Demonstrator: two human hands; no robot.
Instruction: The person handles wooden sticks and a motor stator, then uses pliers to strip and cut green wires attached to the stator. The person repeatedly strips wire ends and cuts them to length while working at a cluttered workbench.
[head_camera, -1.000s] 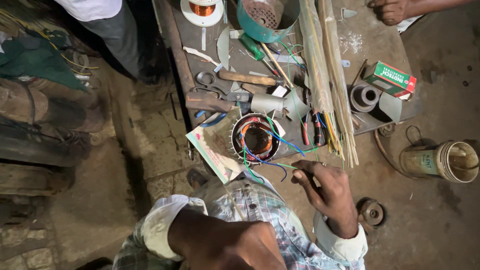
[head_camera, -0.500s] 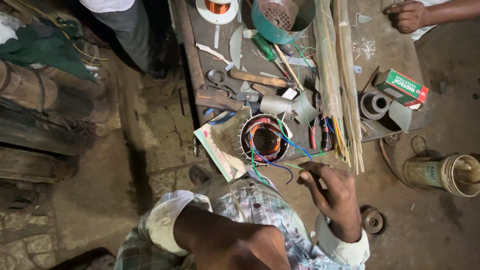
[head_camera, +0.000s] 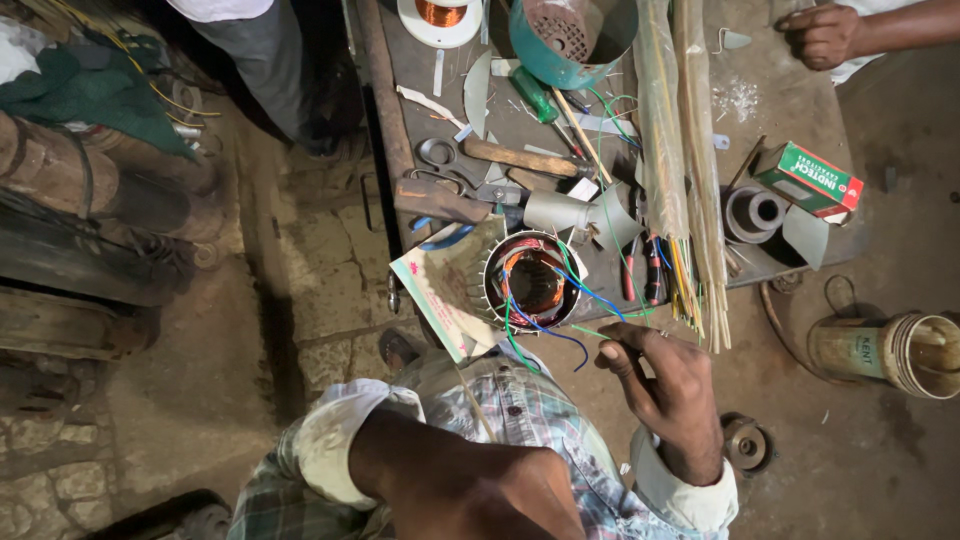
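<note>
A motor stator (head_camera: 531, 284) with copper windings and blue, green and red leads sits at the near edge of the workbench (head_camera: 780, 110), on a cream paper sheet (head_camera: 440, 290). My right hand (head_camera: 665, 395) hovers just right of it, fingertips pinched on a thin green wire (head_camera: 588, 331) coming from the stator. My left forearm (head_camera: 450, 480) lies across my plaid shirt; its hand is hidden at the bottom edge.
On the bench lie scissors (head_camera: 440, 155), a wooden-handled tool (head_camera: 520, 158), a teal motor housing (head_camera: 570, 35), a copper wire spool (head_camera: 440, 15), long sleeving sticks (head_camera: 665, 130) and a green box (head_camera: 808, 180). Another person's hand (head_camera: 820, 35) rests top right; someone's leg (head_camera: 265, 70) stands top left. A cylinder (head_camera: 885, 350) lies on the floor.
The view has drifted slightly. My right hand stays beside the stator with its fingers pinched; nothing on the bench has moved.
</note>
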